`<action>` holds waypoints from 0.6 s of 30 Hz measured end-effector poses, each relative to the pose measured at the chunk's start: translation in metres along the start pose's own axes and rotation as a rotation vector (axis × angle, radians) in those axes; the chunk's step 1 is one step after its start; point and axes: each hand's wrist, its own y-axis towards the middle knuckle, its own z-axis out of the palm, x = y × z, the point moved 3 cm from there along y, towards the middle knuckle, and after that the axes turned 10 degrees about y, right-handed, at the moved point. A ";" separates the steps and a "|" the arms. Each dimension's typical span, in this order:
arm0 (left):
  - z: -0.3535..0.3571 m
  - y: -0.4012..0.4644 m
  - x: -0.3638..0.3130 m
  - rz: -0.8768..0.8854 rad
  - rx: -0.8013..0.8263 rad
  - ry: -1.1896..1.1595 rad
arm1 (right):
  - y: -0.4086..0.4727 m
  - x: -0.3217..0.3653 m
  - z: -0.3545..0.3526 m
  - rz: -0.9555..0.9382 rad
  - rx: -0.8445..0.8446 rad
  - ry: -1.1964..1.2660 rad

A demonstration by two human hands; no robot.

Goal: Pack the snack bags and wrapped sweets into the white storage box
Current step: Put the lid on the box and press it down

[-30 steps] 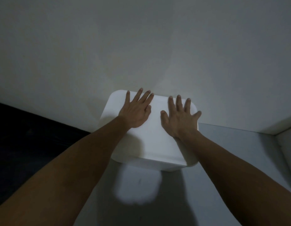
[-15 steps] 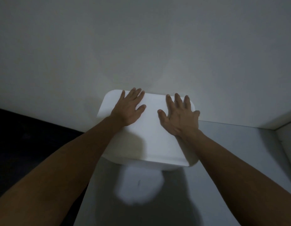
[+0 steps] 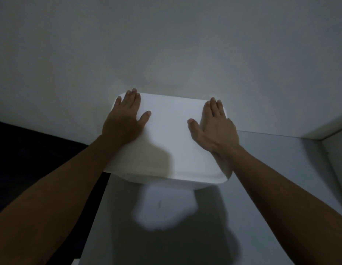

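The white storage box [image 3: 170, 138] stands on a pale surface against the wall, its lid on and its contents hidden. My left hand [image 3: 125, 117] lies flat on the lid's far left corner, fingers together, thumb spread. My right hand [image 3: 214, 125] lies flat on the lid's far right corner, its fingers reaching to the rim. Both palms press down on the lid; neither hand holds anything. No snack bags or sweets are visible.
A plain grey wall [image 3: 166, 44] rises right behind the box. The pale table surface [image 3: 271, 169] extends right to a white ledge [image 3: 331, 127]. Left of the table lies a dark area [image 3: 32, 150]. A bright light patch [image 3: 164, 209] sits before the box.
Both hands slid apart from the middle of the lid to its far left and right corners. The view moved a little closer to the box.
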 end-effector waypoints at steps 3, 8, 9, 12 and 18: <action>-0.016 -0.007 0.000 -0.072 -0.261 0.008 | -0.004 -0.002 -0.008 -0.075 -0.196 0.034; -0.032 -0.032 -0.011 -0.168 -0.135 0.070 | -0.018 0.007 -0.020 -0.121 -0.359 -0.073; -0.032 -0.037 -0.016 -0.174 -0.037 0.084 | -0.020 0.011 -0.020 -0.109 -0.339 -0.106; -0.035 -0.053 -0.034 -0.253 0.229 0.106 | -0.038 0.021 -0.009 -0.008 -0.136 -0.145; -0.039 -0.082 -0.080 -0.297 0.273 0.107 | -0.074 0.030 0.013 0.080 0.097 -0.124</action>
